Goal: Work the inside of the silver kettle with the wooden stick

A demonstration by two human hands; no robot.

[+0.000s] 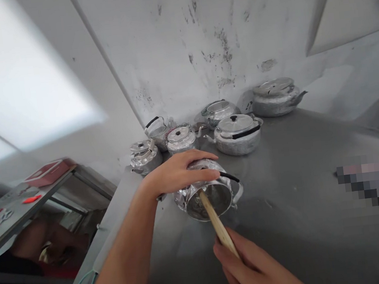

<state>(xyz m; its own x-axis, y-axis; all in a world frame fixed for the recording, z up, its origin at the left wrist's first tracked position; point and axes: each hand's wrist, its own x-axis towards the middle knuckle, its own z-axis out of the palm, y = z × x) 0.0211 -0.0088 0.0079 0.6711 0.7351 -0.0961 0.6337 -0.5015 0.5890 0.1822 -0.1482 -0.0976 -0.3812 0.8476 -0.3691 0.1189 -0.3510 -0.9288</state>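
Note:
A dented aluminium kettle (222, 195) lies tipped on the table with its open mouth towards me; its black-gripped handle hangs to the right. My left hand (183, 172) is laid over its upper side, thumb and fingers gripping the body. In my right hand (247, 261), the fingers are wrapped round a pale wooden stick (216, 221). The stick's far end goes into the kettle's mouth, and its tip is hidden inside, so I cannot tell what tool it is.
Behind, by the wall, stand several more aluminium kettles, among them a lidded one (239, 141) and a large one (276, 102). A side table at left holds a pink basket (49, 172), scissors (3, 218) and a red object (32, 199). Pixelated patch at right.

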